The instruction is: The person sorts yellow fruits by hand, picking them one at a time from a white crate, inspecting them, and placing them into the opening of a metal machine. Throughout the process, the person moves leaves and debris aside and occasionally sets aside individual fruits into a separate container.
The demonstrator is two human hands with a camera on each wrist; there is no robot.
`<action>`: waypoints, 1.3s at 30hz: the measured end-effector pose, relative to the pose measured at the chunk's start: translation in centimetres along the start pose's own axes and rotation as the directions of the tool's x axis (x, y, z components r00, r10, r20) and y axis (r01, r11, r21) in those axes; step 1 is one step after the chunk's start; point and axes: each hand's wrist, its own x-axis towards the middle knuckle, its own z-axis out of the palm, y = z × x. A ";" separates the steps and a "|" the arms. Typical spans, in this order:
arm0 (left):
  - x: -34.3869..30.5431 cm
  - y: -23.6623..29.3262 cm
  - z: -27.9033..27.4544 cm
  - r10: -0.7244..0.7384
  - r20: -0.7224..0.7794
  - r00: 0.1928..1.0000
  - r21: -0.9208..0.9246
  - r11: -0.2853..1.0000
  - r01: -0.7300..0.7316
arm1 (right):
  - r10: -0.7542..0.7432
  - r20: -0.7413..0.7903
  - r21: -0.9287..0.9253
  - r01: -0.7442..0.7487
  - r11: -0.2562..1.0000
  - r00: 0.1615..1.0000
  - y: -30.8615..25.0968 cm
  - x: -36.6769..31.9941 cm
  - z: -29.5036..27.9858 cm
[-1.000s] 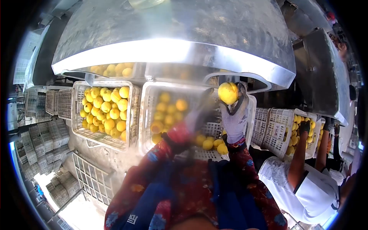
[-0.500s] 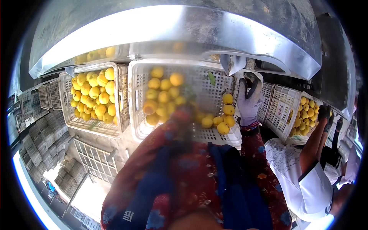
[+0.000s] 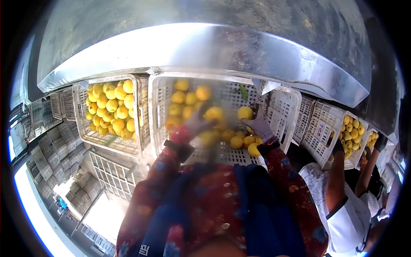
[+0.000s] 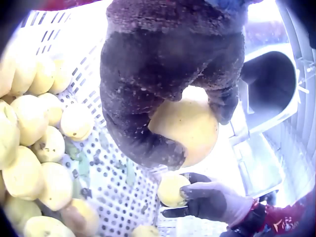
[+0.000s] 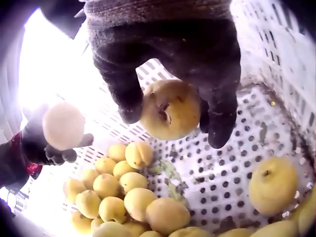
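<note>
My gloved left hand [image 3: 200,123] curls its fingers round a yellow peach [image 4: 195,126] above the middle crate [image 3: 295,96]. Over the right part of that crate, my gloved right hand [image 3: 261,126] pinches another peach [image 5: 170,111] between thumb and fingers; a brown scar marks its skin. Loose peaches [image 5: 111,190] lie in a group on the crate's left side, with several more near its front edge. A green leaf [image 3: 243,92] rests on the perforated floor. A blurred patch covers part of the left hand's surroundings in the head view.
A metal machine [image 3: 205,47] with a bright rim overhangs the crate's far side. To the left stands a crate [image 3: 139,115] full of peaches. On the right, a person in a white shirt [image 3: 349,214] reaches into other crates. Stacked crates [image 3: 55,154] stand farther left.
My right hand held a peach near the machine's rim, then appeared without one at the crate's right end; now it holds a peach over the crate. My left hand, blurred earlier, now shows gripping a peach.
</note>
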 end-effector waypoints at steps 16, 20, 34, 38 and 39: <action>-3.8 7.5 4.5 0.325 -0.069 0.943 -0.370 0.870 -0.327 | -0.524 -0.429 -0.071 0.551 0.831 0.736 -13.6 -10.1 -3.8; -4.2 10.0 4.0 0.433 -0.066 0.899 -0.267 0.861 -0.434 | -0.507 -0.510 -0.061 0.558 0.827 0.695 -15.6 -9.5 -4.3; -4.0 12.8 4.5 0.647 -0.033 0.762 -0.238 0.735 -0.635 | -0.642 -0.464 -0.159 0.655 0.738 0.611 -17.4 -7.6 -7.4; -3.6 13.0 5.7 0.563 0.043 0.825 -0.137 0.822 -0.553 | -0.666 -0.407 -0.164 0.667 0.727 0.625 -17.6 -9.6 -4.1; -3.4 13.0 6.0 0.529 0.027 0.848 -0.161 0.840 -0.518 | -0.638 -0.473 -0.190 0.636 0.748 0.608 -17.2 -9.2 -3.8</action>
